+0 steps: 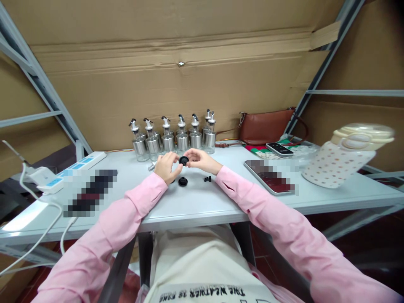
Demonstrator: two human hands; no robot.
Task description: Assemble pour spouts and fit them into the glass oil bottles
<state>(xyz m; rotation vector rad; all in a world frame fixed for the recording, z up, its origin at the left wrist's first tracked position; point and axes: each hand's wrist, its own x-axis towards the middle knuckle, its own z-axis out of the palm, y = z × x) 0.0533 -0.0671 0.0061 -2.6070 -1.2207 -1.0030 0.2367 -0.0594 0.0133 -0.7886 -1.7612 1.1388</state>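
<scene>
A round black stopper-like part point(183, 160) is raised just above the table between my two hands. My right hand point(202, 161) pinches its right edge with thumb and fingertips. The fingers and thumb of my left hand point(168, 167) close on its left side. Below it on the table lies a second black round part point(182, 182), stepped in shape. Another dark piece is mostly hidden under my left hand. Several tiny black pieces point(207, 179) lie near my right wrist. A small silvery piece point(152, 166) shows partly behind my left hand.
Glass-and-steel bottles with pour spouts point(168, 139) stand in rows at the back. To the right are a phone point(268, 176), a brown bag point(265, 126), a black-faced device point(279, 149) and a dotted jug point(337, 162). A power strip point(74, 170) and another phone point(93, 191) lie left.
</scene>
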